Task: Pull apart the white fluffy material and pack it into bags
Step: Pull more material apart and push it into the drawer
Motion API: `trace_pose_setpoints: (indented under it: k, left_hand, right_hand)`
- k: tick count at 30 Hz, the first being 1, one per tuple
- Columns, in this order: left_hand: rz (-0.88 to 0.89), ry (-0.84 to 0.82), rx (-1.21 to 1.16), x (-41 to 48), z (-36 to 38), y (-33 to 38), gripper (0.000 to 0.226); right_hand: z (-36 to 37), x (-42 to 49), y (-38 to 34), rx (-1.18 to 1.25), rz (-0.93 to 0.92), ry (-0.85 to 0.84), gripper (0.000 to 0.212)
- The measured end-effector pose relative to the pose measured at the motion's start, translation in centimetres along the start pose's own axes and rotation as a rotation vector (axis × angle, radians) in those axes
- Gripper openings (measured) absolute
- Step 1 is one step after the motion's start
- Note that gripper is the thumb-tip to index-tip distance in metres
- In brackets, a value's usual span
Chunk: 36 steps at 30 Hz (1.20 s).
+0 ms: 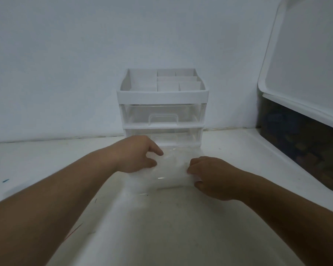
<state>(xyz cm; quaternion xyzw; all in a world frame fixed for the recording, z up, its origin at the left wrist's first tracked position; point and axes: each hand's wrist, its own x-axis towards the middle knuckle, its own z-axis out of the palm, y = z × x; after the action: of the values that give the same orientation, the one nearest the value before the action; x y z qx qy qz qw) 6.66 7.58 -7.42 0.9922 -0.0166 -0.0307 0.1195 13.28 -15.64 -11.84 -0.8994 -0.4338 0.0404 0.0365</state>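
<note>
A clear plastic bag point(171, 173) with white fluffy material inside lies on the white table, in front of the drawer unit. My left hand point(137, 155) grips the bag's left side, thumb and fingers pinched on the plastic. On the bag's right side, my right hand point(211, 177) holds the edge with curled fingers. The fluffy filling looks pale and hazy through the plastic; how full the bag is I cannot tell.
A white and clear plastic drawer unit point(162, 110) with a divided top tray stands against the wall just behind the bag. A large bin point(300, 146) with dark contents and a tilted white lid point(304, 60) sits at the right. A small teal mark point(5, 181) lies far left.
</note>
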Motion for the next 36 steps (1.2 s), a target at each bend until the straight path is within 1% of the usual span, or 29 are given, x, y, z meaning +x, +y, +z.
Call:
trace_pose_setpoints:
  k: [3, 4, 6, 8, 10, 13, 16, 19, 22, 23, 25, 26, 28, 30, 31, 32, 34, 36]
  left_hand:
    - [-0.01, 0.187, 0.145, -0.7, -0.2, 0.0, 0.03]
    - [-0.021, 0.208, 0.211, -0.9, 0.0, -0.2, 0.029]
    - [-0.051, 0.14, 0.313, -1.0, 0.6, -0.8, 0.034]
    - [-0.076, 0.066, 0.343, -0.8, 1.6, -1.3, 0.038]
    - [-0.074, 0.082, 0.355, -0.4, 2.2, -1.4, 0.04]
    - [-0.075, 0.119, 0.338, 0.2, 3.1, -1.3, 0.037]
    - [-0.079, 0.106, 0.281, 0.7, 3.0, -1.7, 0.035]
    - [-0.08, 0.149, 0.198, 0.6, 2.0, -2.2, 0.037]
    - [-0.079, 0.227, 0.19, -0.2, 1.4, -2.4, 0.035]
    - [-0.068, 0.254, 0.197, -0.5, 1.4, -2.3, 0.032]
    - [0.007, 0.303, 0.19, -0.9, 1.7, -1.8, 0.031]
    - [0.063, 0.291, 0.177, -1.1, 1.9, -1.4, 0.033]
    - [0.142, 0.164, 0.163, -1.4, 2.6, -0.7, 0.043]
    - [0.147, 0.021, 0.151, -1.4, 3.5, -0.4, 0.055]
    - [0.132, -0.015, 0.135, -1.2, 3.9, -0.6, 0.059]
    - [0.117, -0.021, 0.119, -1.1, 4.2, -0.8, 0.059]
    - [0.081, 0.021, 0.11, -0.6, 4.7, -1.0, 0.054]
    - [0.044, 0.084, 0.118, -0.2, 5.0, -0.9, 0.046]
  right_hand:
    - [0.1, 0.0, 0.1, -0.002, -0.011, -0.008, 0.038]
    - [0.2, 0.0, 0.2, -0.006, -0.013, -0.01, 0.038]
    - [0.2, 0.0, 0.2, -0.017, -0.016, -0.013, 0.037]
    - [0.1, -0.1, 0.2, -0.039, -0.022, -0.024, 0.034]
    - [-0.1, 0.0, 0.2, -0.051, -0.022, -0.034, 0.032]
    - [-0.2, 0.1, 0.2, -0.039, -0.017, -0.049, 0.025]
    - [-0.2, 0.3, 0.3, -0.039, -0.001, -0.03, 0.02]
    - [-0.4, 0.4, 0.1, -0.045, 0.013, -0.004, 0.025]
    - [-0.1, 0.7, -0.2, -0.044, 0.044, 0.013, 0.027]
    - [0.1, 0.9, -0.3, -0.047, 0.058, 0.018, 0.029]
    - [0.3, 1.4, -0.6, -0.047, 0.076, 0.031, 0.032]
    - [0.3, 1.7, -0.7, -0.045, 0.082, 0.036, 0.032]
    - [0.2, 2.0, -1.0, -0.051, 0.097, 0.028, 0.029]
    - [0.1, 2.3, -1.1, -0.069, 0.101, 0.005, 0.028]
    - [0.0, 2.4, -1.1, -0.073, 0.098, -0.009, 0.027]
    - [0.0, 2.4, -1.0, -0.071, 0.091, -0.018, 0.027]
    - [-0.3, 2.0, -0.8, -0.035, 0.087, -0.016, 0.026]
    - [-0.8, 1.2, -0.9, 0.023, 0.094, 0.048, 0.031]
